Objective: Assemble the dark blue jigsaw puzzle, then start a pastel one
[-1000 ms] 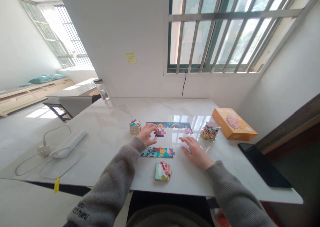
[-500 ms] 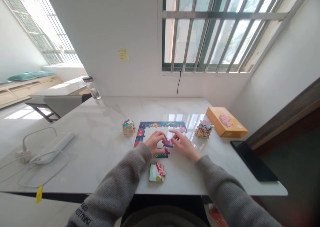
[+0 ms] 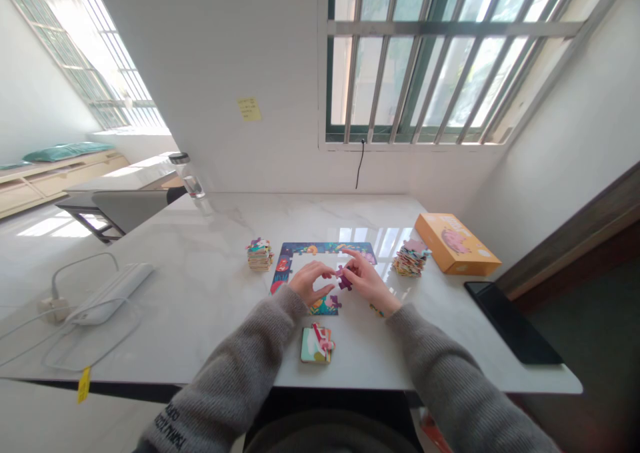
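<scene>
Purple piece (image 3: pixel 344 280) in the right hand (image 3: pixel 367 284), puzzle border (image 3: pixel 330 247) partly joined

It is pinched between thumb and fingers above the middle of the puzzle. The left hand (image 3: pixel 314 283) is just beside it, thumb and forefinger parted with nothing seen between them; whether a fingertip touches the piece I cannot tell. Around them, the border's top and left edges look joined, and a bottom stretch lies near the left hand. Most of the right edge and nearly all the middle look unfilled. A loose piece (image 3: pixel 376 310) shows partly under the right wrist. Plenty seems left: a left stack (image 3: pixel 259 256), a right stack (image 3: pixel 410 258) and a small near pile (image 3: pixel 317 344) stand unused. Beyond the right stack sits an orange box (image 3: pixel 455 243).
</scene>
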### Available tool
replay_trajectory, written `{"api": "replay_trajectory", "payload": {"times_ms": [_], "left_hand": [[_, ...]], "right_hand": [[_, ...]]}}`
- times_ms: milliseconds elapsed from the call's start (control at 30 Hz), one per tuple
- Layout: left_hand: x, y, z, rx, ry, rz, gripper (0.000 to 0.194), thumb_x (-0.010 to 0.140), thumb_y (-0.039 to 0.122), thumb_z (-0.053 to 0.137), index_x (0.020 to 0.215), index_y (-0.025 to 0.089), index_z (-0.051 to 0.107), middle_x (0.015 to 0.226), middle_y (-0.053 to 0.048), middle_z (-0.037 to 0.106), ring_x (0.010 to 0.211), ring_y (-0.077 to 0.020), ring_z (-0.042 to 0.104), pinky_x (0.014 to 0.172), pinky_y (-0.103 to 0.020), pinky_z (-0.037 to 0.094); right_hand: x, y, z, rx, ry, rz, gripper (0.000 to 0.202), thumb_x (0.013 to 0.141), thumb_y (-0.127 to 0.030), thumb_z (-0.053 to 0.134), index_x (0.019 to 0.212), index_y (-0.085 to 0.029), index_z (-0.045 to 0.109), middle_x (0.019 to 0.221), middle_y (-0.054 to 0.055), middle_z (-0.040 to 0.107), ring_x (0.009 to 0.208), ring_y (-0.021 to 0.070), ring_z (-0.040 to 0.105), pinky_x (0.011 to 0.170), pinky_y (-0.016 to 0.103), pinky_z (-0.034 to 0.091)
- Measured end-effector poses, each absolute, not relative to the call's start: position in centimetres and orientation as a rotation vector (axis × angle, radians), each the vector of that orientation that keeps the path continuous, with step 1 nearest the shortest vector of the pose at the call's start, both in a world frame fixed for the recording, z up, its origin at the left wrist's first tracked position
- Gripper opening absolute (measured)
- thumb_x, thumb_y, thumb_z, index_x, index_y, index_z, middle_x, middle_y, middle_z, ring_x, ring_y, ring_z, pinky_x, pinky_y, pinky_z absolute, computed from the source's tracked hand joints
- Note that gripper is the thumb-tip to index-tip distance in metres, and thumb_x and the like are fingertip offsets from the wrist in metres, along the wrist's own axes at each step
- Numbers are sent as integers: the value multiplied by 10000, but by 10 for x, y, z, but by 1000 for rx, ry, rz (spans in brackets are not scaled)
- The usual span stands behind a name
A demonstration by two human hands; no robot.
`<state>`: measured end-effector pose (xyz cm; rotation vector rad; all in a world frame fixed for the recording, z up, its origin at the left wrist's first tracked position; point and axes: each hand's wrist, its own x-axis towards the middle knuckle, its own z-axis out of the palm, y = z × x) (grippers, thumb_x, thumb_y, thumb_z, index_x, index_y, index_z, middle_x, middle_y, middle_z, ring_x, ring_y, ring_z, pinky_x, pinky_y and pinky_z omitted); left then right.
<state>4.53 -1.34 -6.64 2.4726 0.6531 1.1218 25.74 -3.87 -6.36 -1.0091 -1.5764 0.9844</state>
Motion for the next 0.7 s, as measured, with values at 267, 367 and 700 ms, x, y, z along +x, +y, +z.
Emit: {"api": "replay_trajectory", "payload": {"times_ms": [267,367,700], "left_hand": [[43,-11,-70,2571,664,1061,476,721,280,807,1159,254,622,1205,-96,593,1120,-276,571,1013,-461,486],[44,-13,-69,2566,661,1104,429,735,306,799,1125,241,632,1139,-92,591,1072,-260,580,971,-432,508],[43,-14,-64,2585,726,1133,299,751,195,698,1039,237,627,1057,-70,642,991,-238,618,917,-406,523]], "right_hand": [[253,-43,-62,-994,-1511,1026,375,873,-476,653,1113,-197,577,687,-45,571,607,126,552,554,260,439],[248,-44,-65,-988,-1470,1072,341,844,-517,686,893,-196,581,725,-6,638,665,144,610,609,282,475],[257,-53,-56,-1071,-1751,751,174,918,-324,575,1022,-204,645,990,73,666,854,182,635,691,318,537]]}}
